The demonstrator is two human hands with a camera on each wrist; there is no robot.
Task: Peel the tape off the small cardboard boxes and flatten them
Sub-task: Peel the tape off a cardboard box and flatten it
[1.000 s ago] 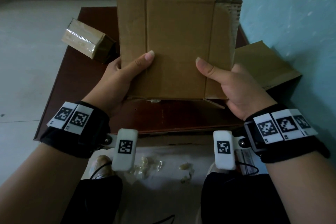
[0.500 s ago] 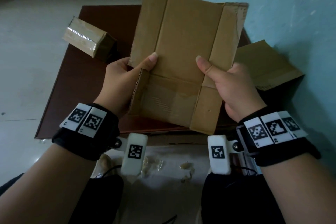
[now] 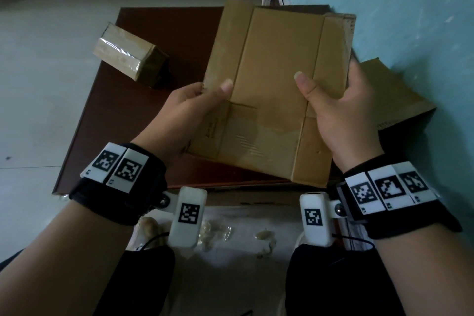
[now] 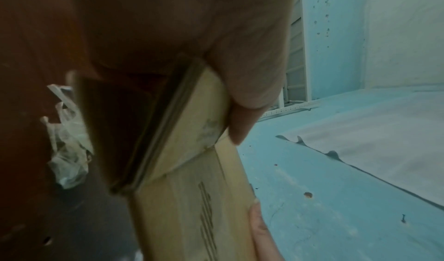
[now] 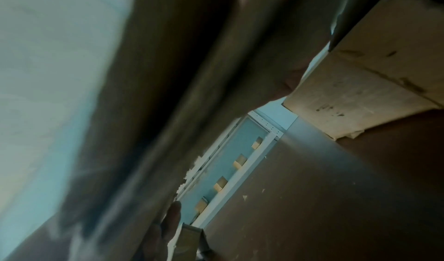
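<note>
Flattening step. Collapsed box (image 3: 277,90) held above the surface (image 3: 154,41), left hand (image 3: 184,113) and right hand (image 3: 338,110) each clamped on a side edge, thumbs on top. Taped box (image 3: 125,58) waits far left. Next, probably: set flat one down, fetch the taped one.
</note>
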